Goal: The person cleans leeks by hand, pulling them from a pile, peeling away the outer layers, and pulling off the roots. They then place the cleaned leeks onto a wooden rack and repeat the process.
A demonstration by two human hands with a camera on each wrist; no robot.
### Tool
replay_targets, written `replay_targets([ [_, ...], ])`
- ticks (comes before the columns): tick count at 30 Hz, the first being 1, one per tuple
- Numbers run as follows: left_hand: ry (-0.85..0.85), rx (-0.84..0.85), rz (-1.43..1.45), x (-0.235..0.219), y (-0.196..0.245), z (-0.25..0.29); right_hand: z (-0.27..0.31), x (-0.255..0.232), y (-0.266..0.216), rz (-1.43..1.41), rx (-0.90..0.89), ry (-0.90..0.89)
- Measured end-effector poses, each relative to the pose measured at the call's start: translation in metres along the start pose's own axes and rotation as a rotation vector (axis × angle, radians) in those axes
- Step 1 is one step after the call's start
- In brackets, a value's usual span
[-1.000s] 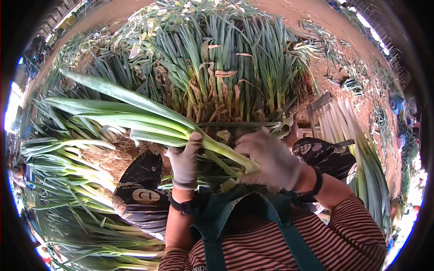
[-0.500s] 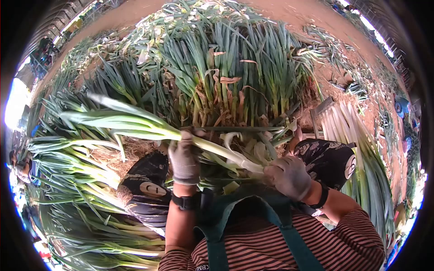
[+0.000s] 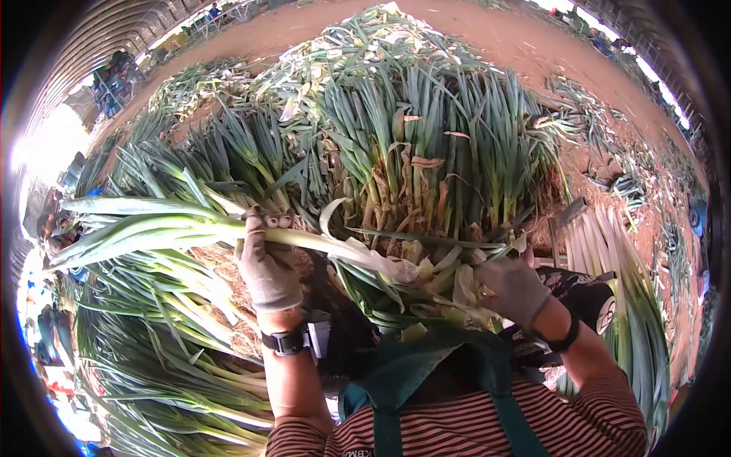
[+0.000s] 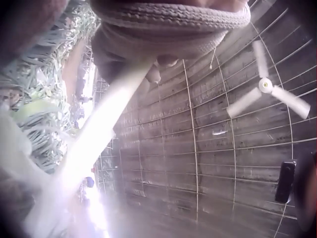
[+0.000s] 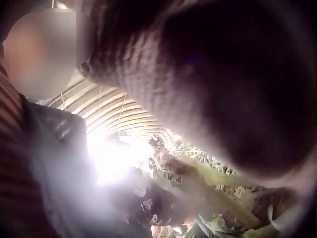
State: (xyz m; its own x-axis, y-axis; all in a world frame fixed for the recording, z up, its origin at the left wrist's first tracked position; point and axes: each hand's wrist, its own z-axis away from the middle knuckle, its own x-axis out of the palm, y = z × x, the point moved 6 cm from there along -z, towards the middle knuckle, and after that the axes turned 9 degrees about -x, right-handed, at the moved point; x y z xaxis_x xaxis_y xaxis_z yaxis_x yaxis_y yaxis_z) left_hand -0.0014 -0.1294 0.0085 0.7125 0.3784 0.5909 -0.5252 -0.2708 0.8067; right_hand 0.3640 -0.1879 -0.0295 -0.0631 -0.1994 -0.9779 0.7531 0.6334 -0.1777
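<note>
My gloved left hand grips a long leek around its stalk, fingers curled over it. The green leaves stretch left and the pale root end lies to the right. In the left wrist view, the white stalk runs down from the gloved hand. My gloved right hand is slightly blurred, apart from the leek's pale end, beside loose pale leaves; whether it holds any is unclear. The right wrist view shows the dark glove close up, its fingers hard to make out.
Upright leeks stand in front, with leaf scraps behind them. More leeks lie at the left. Pale-stalked leeks lie at the right. Black-covered knees flank loose leaves. A ceiling fan shows overhead.
The left hand and leek have shifted left. My right hand, earlier at the leek's pale end, is now apart from it, farther right. The head view has tilted up.
</note>
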Motion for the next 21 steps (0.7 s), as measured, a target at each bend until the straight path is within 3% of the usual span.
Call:
replay_targets([
  [1, -0.061, -0.017, 0.053, 0.006, -0.008, 0.004, -0.024, -0.038, -0.019, -0.201, -0.035, 0.162],
  [2, -0.12, 0.014, -0.056, 0.012, -0.01, 0.01, -0.041, -0.058, -0.034, -0.218, -0.074, 0.273],
  [3, -0.189, -0.015, 0.063, 0.024, -0.014, 0.017, -0.057, -0.073, -0.048, -0.231, -0.118, 0.385],
  [4, -0.256, -0.042, 0.181, 0.038, -0.016, 0.026, -0.075, -0.079, -0.06, -0.243, -0.171, 0.478],
  [5, -0.219, -0.091, 0.219, 0.046, -0.019, 0.033, -0.093, -0.079, -0.07, -0.258, -0.227, 0.569],
  [6, -0.275, -0.091, 0.251, 0.052, -0.021, 0.037, -0.109, -0.076, -0.076, -0.433, -0.324, 0.679],
  [8, -0.251, -0.115, 0.255, 0.056, -0.023, 0.044, -0.142, -0.03, -0.066, -0.998, -0.101, 0.249],
  [11, -0.197, -0.149, 0.345, 0.048, -0.024, 0.046, -0.14, -0.003, -0.052, -1.434, 0.0, 0.218],
  [14, -0.368, -0.153, 0.413, 0.038, -0.027, 0.043, -0.119, 0.0, -0.023, -0.492, 0.249, 0.118],
  [17, -0.326, -0.159, 0.421, 0.037, -0.031, 0.039, -0.1, 0.013, 0.013, 0.256, 0.279, 0.234],
  [20, -0.286, -0.177, 0.444, 0.04, -0.034, 0.038, -0.088, -0.064, -0.011, -0.031, -0.015, 0.748],
  [21, -0.298, -0.184, 0.463, 0.045, -0.034, 0.038, -0.091, -0.077, -0.03, -0.15, -0.235, 0.787],
])
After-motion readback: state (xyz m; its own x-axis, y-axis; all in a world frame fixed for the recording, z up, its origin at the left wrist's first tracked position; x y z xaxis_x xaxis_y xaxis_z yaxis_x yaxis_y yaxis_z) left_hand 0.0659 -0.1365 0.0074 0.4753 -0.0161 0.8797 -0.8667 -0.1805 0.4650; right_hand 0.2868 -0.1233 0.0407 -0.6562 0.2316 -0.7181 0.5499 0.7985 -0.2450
